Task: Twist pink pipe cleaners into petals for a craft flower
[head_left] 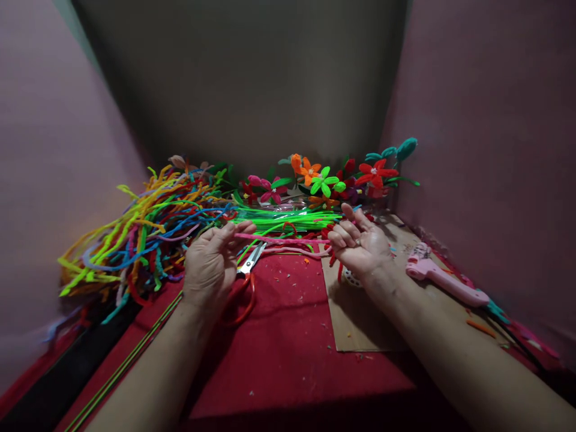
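A pink pipe cleaner point(283, 240) stretches level between my hands above the red cloth. Its left end is pinched between the thumb and fingers of my left hand point(213, 261). The other end meets the curled fingers of my right hand point(362, 243), which is turned palm up. Just right of my left hand lie scissors point(247, 270) with red handles, blades parted. A lighter pink pipe cleaner point(297, 251) lies behind the scissors. Bright green pipe cleaners point(288, 219) are bundled beyond my hands.
Many coloured pipe cleaners point(135, 234) are heaped at the left. Fuzzy flowers point(324, 180) line the back. On the right, a pink tool point(445, 285) lies by a cardboard sheet point(360, 330). Thin green stems point(130, 357) lie near my left forearm. Scraps dot the red cloth point(292, 336).
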Available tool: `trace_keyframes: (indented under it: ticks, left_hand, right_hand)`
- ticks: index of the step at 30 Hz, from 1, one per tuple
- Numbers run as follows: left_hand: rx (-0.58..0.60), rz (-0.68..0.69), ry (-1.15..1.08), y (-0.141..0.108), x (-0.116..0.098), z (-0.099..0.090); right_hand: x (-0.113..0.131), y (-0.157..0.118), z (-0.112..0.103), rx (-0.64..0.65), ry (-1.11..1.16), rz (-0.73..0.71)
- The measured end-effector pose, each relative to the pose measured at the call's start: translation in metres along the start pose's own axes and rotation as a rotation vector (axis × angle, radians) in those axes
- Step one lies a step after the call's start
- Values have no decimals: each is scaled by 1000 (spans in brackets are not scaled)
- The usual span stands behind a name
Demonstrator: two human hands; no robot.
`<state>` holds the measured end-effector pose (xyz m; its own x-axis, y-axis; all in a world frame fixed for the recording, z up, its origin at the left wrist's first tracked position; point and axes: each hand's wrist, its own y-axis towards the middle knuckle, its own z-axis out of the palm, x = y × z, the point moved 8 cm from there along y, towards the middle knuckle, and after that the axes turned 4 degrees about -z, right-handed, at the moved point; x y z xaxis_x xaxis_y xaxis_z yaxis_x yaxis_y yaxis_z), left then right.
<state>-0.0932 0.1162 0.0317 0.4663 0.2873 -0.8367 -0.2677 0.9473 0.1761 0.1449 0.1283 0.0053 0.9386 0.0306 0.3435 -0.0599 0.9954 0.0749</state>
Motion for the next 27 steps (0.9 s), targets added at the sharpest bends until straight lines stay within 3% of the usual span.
trace_keyframes:
  ticks: [3, 7, 14, 20, 27]
  left_hand:
    - [-50, -187, -193, -2, 9, 1]
    - [28, -342, -320, -5, 19, 9]
    - [7, -319, -106, 2, 18, -4]
    - [10, -386, -154, 3, 21, -6]
    - [52, -366, -299, 3, 24, -1]
  right_hand:
    - [-8, -2, 0, -9, -26, 22]
    - [-12, -6, 4, 12, -78, 27]
    - [4, -16, 22, 121, -194, -18]
    - [7, -16, 24, 129, -174, -23]
    - [5, -7, 15, 129, -114, -58]
